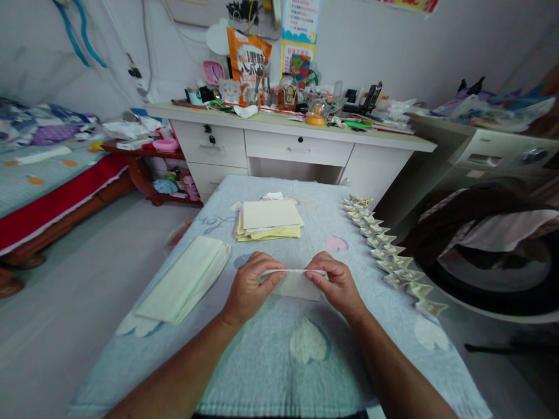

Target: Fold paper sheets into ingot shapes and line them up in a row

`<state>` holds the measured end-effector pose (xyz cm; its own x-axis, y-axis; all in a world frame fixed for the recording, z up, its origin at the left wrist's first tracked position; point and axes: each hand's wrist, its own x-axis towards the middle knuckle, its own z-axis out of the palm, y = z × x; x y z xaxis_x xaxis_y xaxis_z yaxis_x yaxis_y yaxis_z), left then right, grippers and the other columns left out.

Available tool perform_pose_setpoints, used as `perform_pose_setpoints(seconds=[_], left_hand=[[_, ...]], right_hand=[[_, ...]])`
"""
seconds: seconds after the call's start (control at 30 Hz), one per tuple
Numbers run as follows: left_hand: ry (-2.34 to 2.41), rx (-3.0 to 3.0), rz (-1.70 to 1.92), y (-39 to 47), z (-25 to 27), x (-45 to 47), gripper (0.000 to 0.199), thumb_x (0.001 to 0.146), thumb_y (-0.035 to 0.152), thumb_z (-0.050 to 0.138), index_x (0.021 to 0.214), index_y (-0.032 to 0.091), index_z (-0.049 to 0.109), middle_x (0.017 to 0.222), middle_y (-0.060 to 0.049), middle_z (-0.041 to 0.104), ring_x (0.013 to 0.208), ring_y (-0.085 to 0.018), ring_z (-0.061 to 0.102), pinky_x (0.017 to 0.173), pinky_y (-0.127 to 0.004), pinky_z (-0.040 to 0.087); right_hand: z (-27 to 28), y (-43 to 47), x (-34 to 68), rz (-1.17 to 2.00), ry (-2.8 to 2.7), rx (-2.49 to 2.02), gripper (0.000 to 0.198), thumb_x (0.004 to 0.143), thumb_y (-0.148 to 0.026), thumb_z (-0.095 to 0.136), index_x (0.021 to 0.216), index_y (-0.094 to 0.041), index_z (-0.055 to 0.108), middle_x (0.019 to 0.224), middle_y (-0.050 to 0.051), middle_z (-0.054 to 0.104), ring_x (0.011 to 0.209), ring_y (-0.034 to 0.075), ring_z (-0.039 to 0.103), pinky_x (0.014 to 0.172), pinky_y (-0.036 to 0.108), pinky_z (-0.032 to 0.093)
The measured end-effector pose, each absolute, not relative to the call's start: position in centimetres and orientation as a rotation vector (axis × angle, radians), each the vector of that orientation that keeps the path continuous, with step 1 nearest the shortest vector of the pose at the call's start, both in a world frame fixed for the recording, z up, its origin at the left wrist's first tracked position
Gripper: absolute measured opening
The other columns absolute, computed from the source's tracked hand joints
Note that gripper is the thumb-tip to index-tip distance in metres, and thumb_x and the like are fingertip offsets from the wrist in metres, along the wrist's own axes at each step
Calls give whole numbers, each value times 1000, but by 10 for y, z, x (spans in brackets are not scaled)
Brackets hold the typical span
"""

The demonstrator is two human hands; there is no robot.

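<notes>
Between my hands is a folded sheet of off-white paper [298,285], held level just above the cloth-covered table. My left hand [253,286] pinches its upper left edge between thumb and fingers. At the upper right edge, my right hand [335,284] grips it the same way. Beyond the hands lies a stack of cream and yellow paper sheets [273,215]. To the left rests a pile of long pale folded paper [186,279]. Along the right side runs a row of folded paper boats [388,250], nested one against another.
A blue patterned cloth [244,372] covers the table. Behind it stands a white desk [301,139] crowded with jars, a snack bag [248,64] and a pink clock [213,72]. A washing machine [493,169] is at the right, a bed [52,169] at the left.
</notes>
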<state>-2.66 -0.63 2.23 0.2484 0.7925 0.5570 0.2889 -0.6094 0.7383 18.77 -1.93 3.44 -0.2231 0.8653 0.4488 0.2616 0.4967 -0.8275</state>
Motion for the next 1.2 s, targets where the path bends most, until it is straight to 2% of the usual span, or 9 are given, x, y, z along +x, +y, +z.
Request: perform_pose_setpoints(seconds=[0.43, 0.5, 0.57, 0.63, 0.73, 0.83, 0.97, 1.1, 1.2], left_hand=[[1110, 1642, 1253, -3, 19, -30, 14, 80, 30, 67, 82, 17, 64, 71, 1, 61, 66, -13, 57, 63, -23, 44], [1082, 1700, 1280, -2, 19, -32, 12, 81, 29, 65, 82, 17, 63, 73, 1, 61, 69, -13, 57, 65, -24, 45], [1074, 1843, 1383, -3, 22, -33, 8, 82, 26, 65, 82, 18, 64, 81, -1, 61, 79, -15, 59, 73, -27, 47], [1098, 2038, 1512, -4, 26, -33, 3, 80, 22, 67, 82, 19, 66, 91, -3, 61, 90, -17, 57, 83, -31, 46], [1138, 2326, 1575, -6, 27, -34, 4, 79, 17, 67, 82, 21, 67, 96, -4, 61, 90, -18, 55, 84, -33, 45], [1093, 2527, 1394, -6, 24, -34, 8, 84, 16, 60, 84, 20, 67, 92, -5, 62, 86, -17, 56, 80, -31, 45], [1031, 2569, 1003, -5, 19, -32, 10, 87, 23, 57, 83, 19, 65, 85, -4, 63, 82, -17, 56, 77, -31, 44], [1150, 2361, 986, 0, 16, -33, 16, 88, 30, 55, 79, 19, 63, 84, -4, 62, 84, -18, 57, 78, -32, 43], [1410, 2274, 975, 6, 9, -33, 16, 85, 35, 58, 89, 19, 63, 94, -5, 62, 94, -22, 55, 84, -36, 41]], right_hand=[[24, -17, 186, 984, -1522, -1012, 16, 82, -30, 66, 71, -19, 64, 70, 0, 55, 70, 14, 52, 67, 27, 40], [25, -16, 186, 930, -1543, -998, 12, 83, -28, 65, 74, -20, 66, 73, 0, 56, 74, 15, 53, 70, 28, 41], [26, -15, 188, 838, -1588, -985, 5, 84, -24, 64, 81, -22, 68, 80, 2, 57, 81, 16, 55, 76, 30, 42], [26, -14, 189, 721, -1637, -987, 8, 83, -18, 62, 87, -23, 68, 88, 3, 56, 87, 17, 55, 81, 31, 42], [25, -13, 192, 508, -1711, -1051, 16, 80, -10, 56, 88, -22, 64, 93, 3, 53, 92, 18, 54, 84, 33, 42], [20, -12, 193, 326, -1827, -1129, 22, 76, -4, 51, 87, -21, 59, 97, 5, 55, 95, 19, 53, 85, 34, 41], [13, -10, 195, 330, -1951, -1196, 30, 72, 1, 43, 89, -21, 54, 102, 6, 58, 95, 19, 55, 84, 32, 43], [12, -11, 201, 407, -2069, -1255, 34, 63, 1, 43, 87, -21, 53, 95, 6, 59, 89, 20, 55, 81, 31, 43], [18, -12, 206, 411, -2167, -1266, 26, 65, -5, 48, 85, -20, 55, 90, 5, 58, 86, 20, 54, 80, 33, 42]])
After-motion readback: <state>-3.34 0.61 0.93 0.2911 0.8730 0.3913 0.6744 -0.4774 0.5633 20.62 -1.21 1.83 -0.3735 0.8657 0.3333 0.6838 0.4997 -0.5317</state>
